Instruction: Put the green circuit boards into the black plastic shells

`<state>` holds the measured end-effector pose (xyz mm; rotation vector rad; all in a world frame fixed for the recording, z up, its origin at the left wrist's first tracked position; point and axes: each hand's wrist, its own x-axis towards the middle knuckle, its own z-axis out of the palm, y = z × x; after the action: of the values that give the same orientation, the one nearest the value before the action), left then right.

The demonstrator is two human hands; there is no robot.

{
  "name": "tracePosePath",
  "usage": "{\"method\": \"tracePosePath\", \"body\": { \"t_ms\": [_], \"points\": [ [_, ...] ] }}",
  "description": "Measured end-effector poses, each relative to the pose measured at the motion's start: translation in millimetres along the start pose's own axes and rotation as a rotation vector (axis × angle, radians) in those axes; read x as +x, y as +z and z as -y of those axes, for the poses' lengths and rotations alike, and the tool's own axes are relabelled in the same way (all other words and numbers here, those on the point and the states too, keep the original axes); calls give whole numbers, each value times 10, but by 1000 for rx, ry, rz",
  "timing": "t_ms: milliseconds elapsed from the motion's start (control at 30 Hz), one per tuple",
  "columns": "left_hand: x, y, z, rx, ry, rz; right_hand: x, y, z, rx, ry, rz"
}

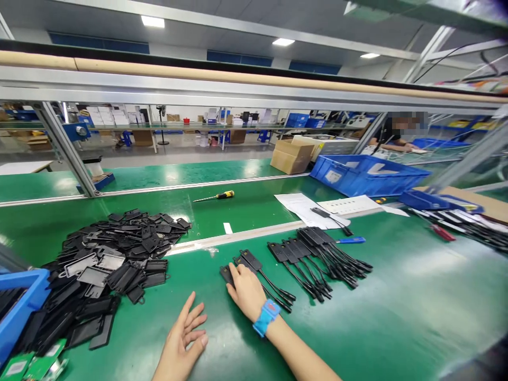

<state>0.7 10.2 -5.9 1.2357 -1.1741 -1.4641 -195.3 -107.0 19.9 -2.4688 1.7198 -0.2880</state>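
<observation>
My right hand (246, 290), with a blue band (265, 317) round the wrist, grips a flat black cabled module (226, 273) at the table's middle. Its index finger and thumb are at the module's edges, and the palm hides the rest. Just beyond lies another black module (251, 259), its cable running to the lower right. My left hand (184, 338) hovers over the green table with fingers spread and nothing in it. Right of my hands, several more cabled modules (291, 251) lie side by side in a row, the far ones bunched closely together.
A heap of black plastic housings (130, 238) spreads at left beside a blue bin (39, 286) and green circuit boards (43, 365). Farther back are a screwdriver (225, 195), papers (301, 209), a carton (291, 156) and a blue crate (365, 174). A person (397, 137) sits at back right.
</observation>
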Motion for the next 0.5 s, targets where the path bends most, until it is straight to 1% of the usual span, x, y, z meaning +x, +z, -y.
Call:
{"method": "tracePosePath", "body": {
  "t_ms": [100,167,267,333,400,433,500],
  "points": [
    [27,-7,45,6,12,-12,11,-5,-250,-58,59,-50],
    [35,10,75,-3,29,-59,20,34,-399,-80,92,-84],
    [40,38,103,-17,46,-121,54,140,-569,-49,95,-74],
    [48,40,110,-12,45,-125,75,196,-621,-21,72,-81],
    [62,28,111,1,41,-124,85,202,-623,-6,56,-116],
    [71,19,109,10,39,-123,86,179,-614,-4,58,-126],
    [90,1,103,29,32,-120,92,81,-606,-14,84,-80]
  ]
}}
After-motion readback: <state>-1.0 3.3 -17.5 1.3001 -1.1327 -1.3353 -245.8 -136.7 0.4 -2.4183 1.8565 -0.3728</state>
